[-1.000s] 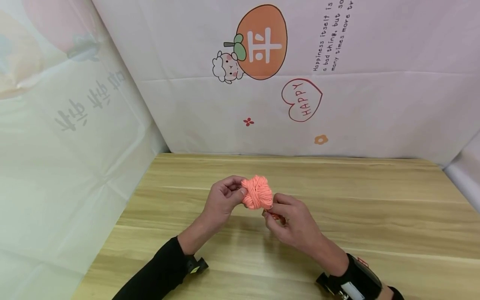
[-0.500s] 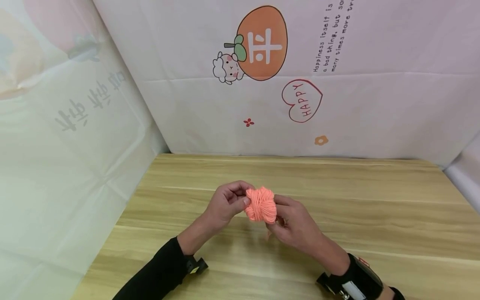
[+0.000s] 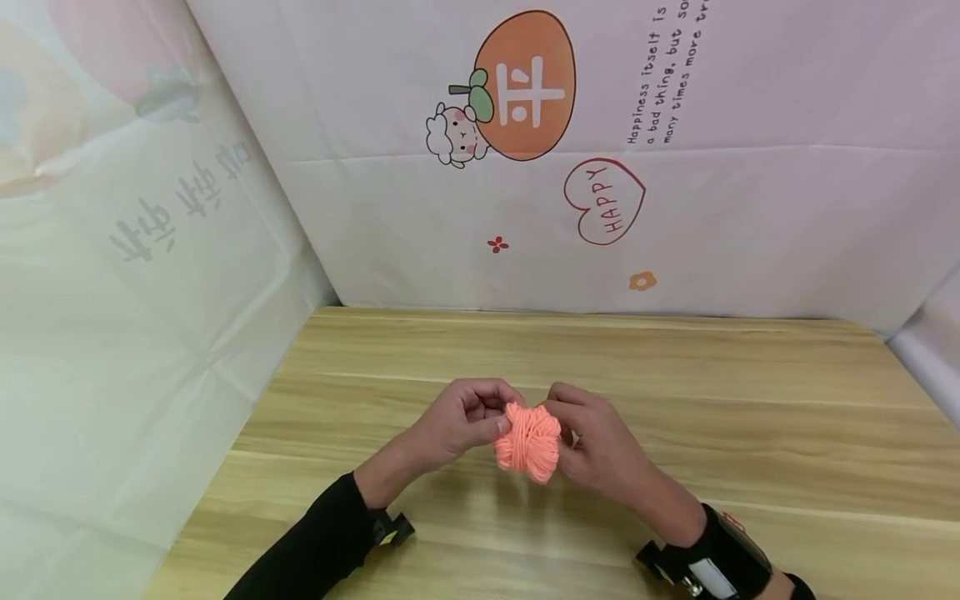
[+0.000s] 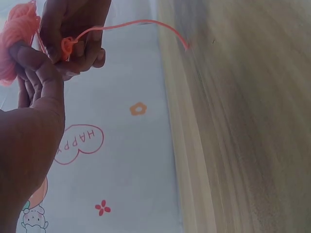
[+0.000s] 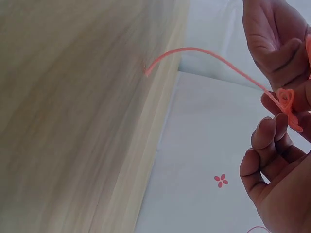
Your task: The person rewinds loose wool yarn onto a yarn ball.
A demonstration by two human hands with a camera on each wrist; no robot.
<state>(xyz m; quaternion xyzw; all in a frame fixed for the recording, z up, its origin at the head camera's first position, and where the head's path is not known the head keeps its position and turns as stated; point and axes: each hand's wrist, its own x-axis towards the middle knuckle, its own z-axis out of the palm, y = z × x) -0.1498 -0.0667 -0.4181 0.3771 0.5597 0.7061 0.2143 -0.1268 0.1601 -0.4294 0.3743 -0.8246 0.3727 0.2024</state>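
Note:
A bundle of coral-pink yarn [image 3: 528, 442], wound round its middle, is held up over the table. My left hand [image 3: 459, 425] grips its left side, thumb in front. On the other side, my right hand [image 3: 603, 442] is close against the bundle, its fingertips partly hidden behind it in the head view. In the right wrist view, those fingers pinch a small looped clump of the yarn [image 5: 285, 101]. From the clump a single yarn tail [image 4: 141, 21] arcs out freely, as the left wrist view also shows.
Beneath both hands spreads a wood-grain table [image 3: 750, 400]. White printed cloth [image 3: 420, 233] stands along its back edge, and more cloth [image 3: 150, 350] hangs on the left. Black bands with small cameras [image 3: 720, 550] sit on the wrists.
The yarn bundle has come down toward the person and slightly right, tilting, with the left hand following. The right hand's fingertips have gone behind the bundle; the small clump is now hidden in the head view.

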